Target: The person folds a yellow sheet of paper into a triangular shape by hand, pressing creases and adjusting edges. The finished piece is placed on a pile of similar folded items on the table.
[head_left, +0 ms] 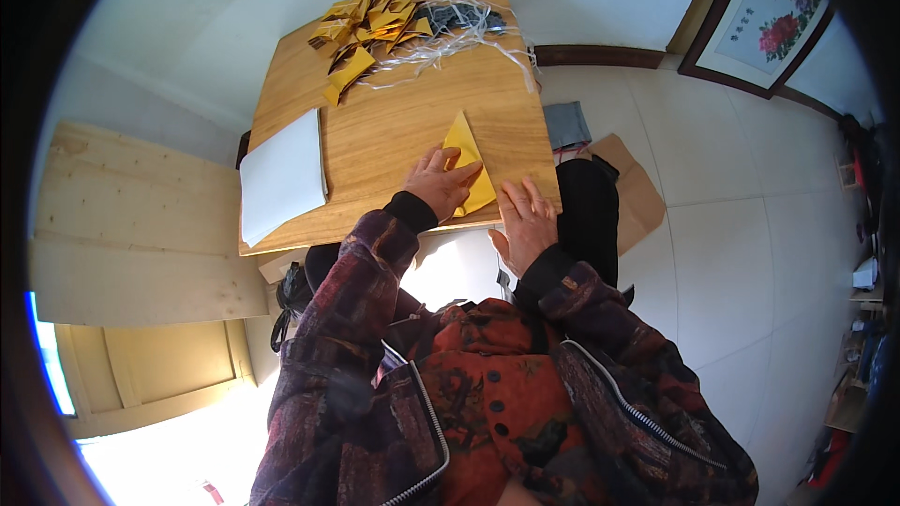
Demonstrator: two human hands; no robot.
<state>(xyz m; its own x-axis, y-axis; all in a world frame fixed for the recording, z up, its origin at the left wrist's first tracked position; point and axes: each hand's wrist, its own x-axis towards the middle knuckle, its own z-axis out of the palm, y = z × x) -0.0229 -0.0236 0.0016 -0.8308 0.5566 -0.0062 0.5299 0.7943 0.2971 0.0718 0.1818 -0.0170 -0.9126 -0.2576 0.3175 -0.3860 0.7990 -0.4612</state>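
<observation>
A folded piece of yellow paper (462,137), shaped like a narrow triangle, lies on the wooden table (375,131) near its front edge, its tip pointing away from me. My left hand (442,182) rests over its left side, fingers apart and touching the paper. Just right of the paper, my right hand (526,221) lies on the table's front edge with its fingers stretched out and nothing in them. To the left, a stack of white paper sheets (284,173) sits by the table's left edge.
Folded gold paper pieces (380,19) are heaped at the table's far side, beside tangled clear plastic strips (445,47) and a dark bundle (459,17). Brown cardboard (633,187) and a grey bag (565,124) lie on the floor at right. A framed flower picture (764,19) leans against the wall.
</observation>
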